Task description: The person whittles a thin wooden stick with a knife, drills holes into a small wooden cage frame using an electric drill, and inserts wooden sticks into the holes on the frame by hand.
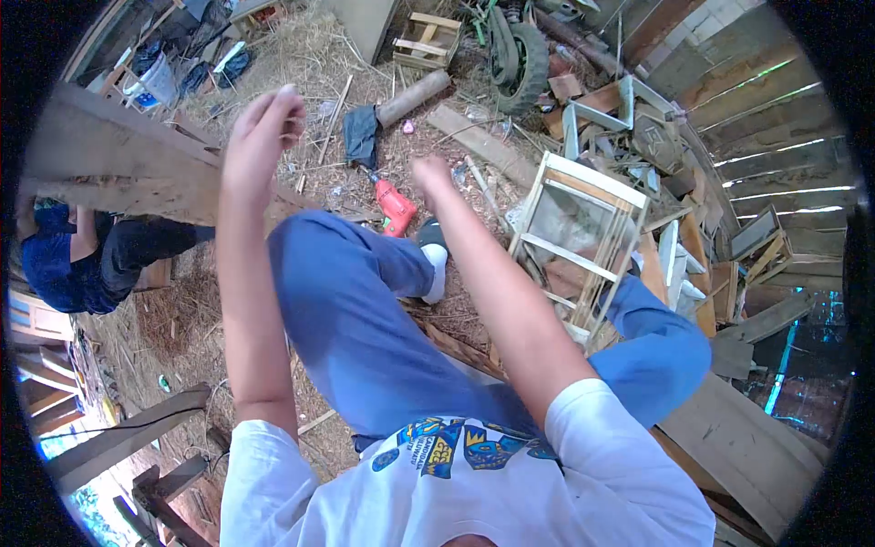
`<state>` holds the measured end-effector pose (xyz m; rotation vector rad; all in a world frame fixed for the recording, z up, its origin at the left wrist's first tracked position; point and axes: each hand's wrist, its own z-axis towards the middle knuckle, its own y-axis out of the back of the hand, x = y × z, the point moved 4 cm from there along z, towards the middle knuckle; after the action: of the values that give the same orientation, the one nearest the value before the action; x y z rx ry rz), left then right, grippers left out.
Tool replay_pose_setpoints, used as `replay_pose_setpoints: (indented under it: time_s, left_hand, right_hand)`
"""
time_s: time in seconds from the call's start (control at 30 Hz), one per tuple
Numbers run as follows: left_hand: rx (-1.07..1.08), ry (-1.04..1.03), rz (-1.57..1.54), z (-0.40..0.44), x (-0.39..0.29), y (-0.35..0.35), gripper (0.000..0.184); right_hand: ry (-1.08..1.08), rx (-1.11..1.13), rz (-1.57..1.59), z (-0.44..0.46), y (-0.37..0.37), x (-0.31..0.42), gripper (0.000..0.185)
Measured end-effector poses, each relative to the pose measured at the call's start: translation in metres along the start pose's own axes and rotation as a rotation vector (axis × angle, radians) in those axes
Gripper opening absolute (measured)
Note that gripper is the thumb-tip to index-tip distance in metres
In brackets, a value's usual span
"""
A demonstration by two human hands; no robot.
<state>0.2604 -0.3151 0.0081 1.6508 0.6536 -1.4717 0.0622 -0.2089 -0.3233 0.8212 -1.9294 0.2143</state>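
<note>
Seemingly between grips, the left hand (266, 128) hovers with fingers curled and the right hand (431, 175) is drawn narrow, whether holding anything I can't tell, while grasping the red drill (395, 208) on the ground (314, 46) beside the shoe (436, 264) would call for reaching down.

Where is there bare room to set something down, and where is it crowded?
The straw patch beyond the left hand, between the white container and the grey panel, is fairly free, though littered. The board seen past the right hand looks mostly bare. Crowding is worst around the white wooden frame and the tyre, where scrap wood lies piled.
</note>
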Motion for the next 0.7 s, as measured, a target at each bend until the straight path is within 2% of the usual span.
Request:
replay_pose_setpoints:
  time_s: [0.07, 0.13, 0.17, 0.2, 0.27, 0.33, 0.37, 0.4, 0.43, 0.47, 0.5, 0.57, 0.6, 0.67, 0.7]
  left_hand:
    - [0.055, 0.054, 0.002, 0.032, 0.012, -0.023, 0.032]
    - [0.045, -0.011, 0.045, 0.064, 0.046, -0.037, 0.034]
    - [0.105, -0.011, 0.174, 0.072, 0.063, -0.032, 0.036]
    - [0.099, 0.006, 0.175, 0.074, 0.068, -0.028, 0.036]
    - [0.012, 0.121, 0.123, 0.068, 0.070, -0.014, 0.034]
    - [-0.036, 0.121, 0.139, 0.070, 0.087, 0.002, 0.031]
    - [-0.034, 0.136, 0.145, 0.074, 0.104, 0.011, 0.030]
    - [-0.029, 0.150, 0.150, 0.077, 0.115, 0.017, 0.028]
    - [-0.024, 0.158, 0.150, 0.076, 0.121, 0.018, 0.028]
    - [0.063, 0.176, 0.184, 0.073, 0.125, 0.016, 0.027]
    - [0.149, 0.191, 0.219, 0.073, 0.130, 0.014, 0.026]
    - [0.216, 0.155, 0.232, 0.076, 0.133, 0.008, 0.026]
    - [0.280, 0.112, 0.238, 0.077, 0.132, 0.002, 0.025]
    - [0.317, 0.121, 0.246, 0.078, 0.128, -0.003, 0.024]
    - [0.336, 0.126, 0.250, 0.080, 0.129, -0.004, 0.025]
  right_hand:
    - [0.051, 0.071, 0.066, 0.008, -0.008, -0.036, 0.016]
    - [0.103, 0.142, 0.130, 0.022, -0.019, -0.058, 0.018]
    - [0.072, 0.102, 0.006, 0.032, -0.024, -0.070, 0.020]
    - [0.042, 0.066, -0.121, 0.042, -0.030, -0.088, 0.021]
    - [0.026, 0.049, -0.206, 0.060, -0.038, -0.111, 0.017]
    - [-0.030, 0.029, -0.493, 0.046, -0.029, -0.101, 0.019]
    - [0.003, 0.065, -0.569, 0.058, -0.035, -0.115, 0.026]
    - [-0.003, 0.073, -0.571, 0.068, -0.041, -0.130, 0.026]
    - [-0.070, 0.131, -0.549, 0.075, -0.045, -0.142, 0.034]
    - [-0.138, 0.187, -0.525, 0.080, -0.048, -0.155, 0.042]
    - [-0.147, 0.189, -0.524, 0.079, -0.047, -0.156, 0.042]
    - [0.005, 0.196, -0.742, 0.070, -0.050, -0.146, 0.061]
    - [-0.004, 0.203, -0.738, 0.072, -0.051, -0.152, 0.061]
    - [-0.045, 0.287, -0.579, 0.082, -0.057, -0.175, 0.081]
    - [0.056, 0.149, -0.489, 0.091, -0.062, -0.195, 0.065]
